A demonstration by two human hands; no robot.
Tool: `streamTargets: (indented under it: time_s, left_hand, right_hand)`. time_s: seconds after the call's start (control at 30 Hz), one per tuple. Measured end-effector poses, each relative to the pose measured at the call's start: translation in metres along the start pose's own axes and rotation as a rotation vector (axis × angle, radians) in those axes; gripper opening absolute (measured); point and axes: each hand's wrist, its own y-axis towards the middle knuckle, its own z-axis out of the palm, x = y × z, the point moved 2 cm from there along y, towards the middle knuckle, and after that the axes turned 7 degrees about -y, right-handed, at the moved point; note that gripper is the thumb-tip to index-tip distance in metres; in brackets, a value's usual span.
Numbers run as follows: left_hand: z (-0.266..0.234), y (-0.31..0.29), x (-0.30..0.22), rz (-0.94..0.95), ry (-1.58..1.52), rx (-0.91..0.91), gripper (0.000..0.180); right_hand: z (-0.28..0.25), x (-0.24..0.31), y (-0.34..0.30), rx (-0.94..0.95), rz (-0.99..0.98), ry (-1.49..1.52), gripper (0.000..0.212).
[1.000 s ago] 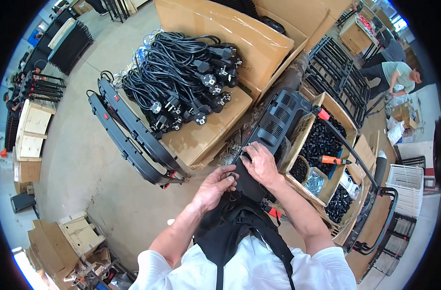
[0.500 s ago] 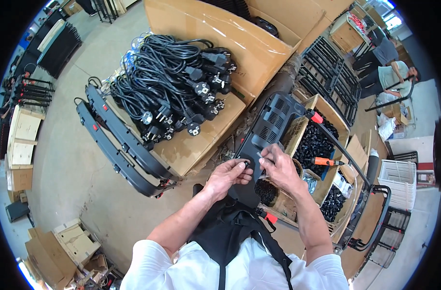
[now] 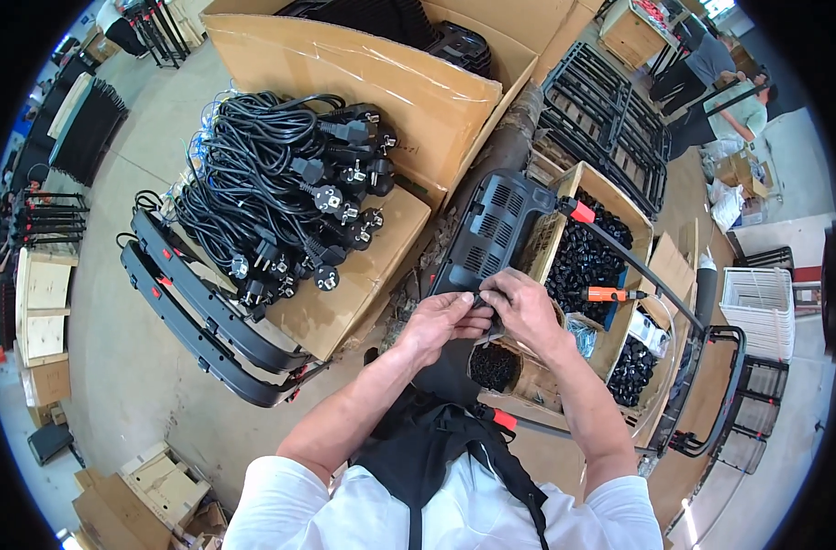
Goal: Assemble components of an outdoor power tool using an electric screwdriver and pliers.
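My left hand [image 3: 443, 323] and my right hand [image 3: 524, 304] meet in front of me, fingertips together. A small black part [image 3: 478, 299] is pinched in the left fingers; its kind is too small to tell. The right thumb and fingers are closed against it, and whatever else they hold is hidden. Just beyond the hands lies a dark grey plastic housing [image 3: 491, 225] with slotted vents. A small round container of black pieces [image 3: 496, 365] stands below my right hand.
Black power cords with plugs [image 3: 289, 192] are heaped on a cardboard box [image 3: 367, 275] at left, beside two curved black covers [image 3: 207, 321]. At right, wooden bins of black parts [image 3: 587, 261] carry an orange tool [image 3: 610, 294]. A black bar [image 3: 629, 252] crosses them. Two people work farther off.
My hands have come together at the small black part; before, they were slightly apart. The view has shifted, so the cords and box appear farther left.
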Motion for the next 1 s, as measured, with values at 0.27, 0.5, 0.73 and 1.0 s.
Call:
streamTargets:
  time_s: [0.27,0.5,0.73,1.0]
  left_hand:
    - [0.012,0.039,-0.005,0.086,-0.193,-0.11,0.03]
    - [0.029,0.028,0.003,0.035,-0.131,-0.056,0.05]
    - [0.023,0.018,0.036,-0.029,-0.052,-0.099,0.044]
    - [0.049,0.039,0.054,0.025,0.095,-0.125,0.036]
  right_hand:
    - [-0.006,-0.007,0.031,-0.143,-0.24,-0.286,0.024]
    - [-0.009,-0.048,0.112,-0.325,-0.222,-0.321,0.028]
    - [0.0,-0.06,0.133,-0.221,-0.222,-0.347,0.025]
    - [-0.035,-0.082,0.092,-0.303,-0.104,-0.159,0.024]
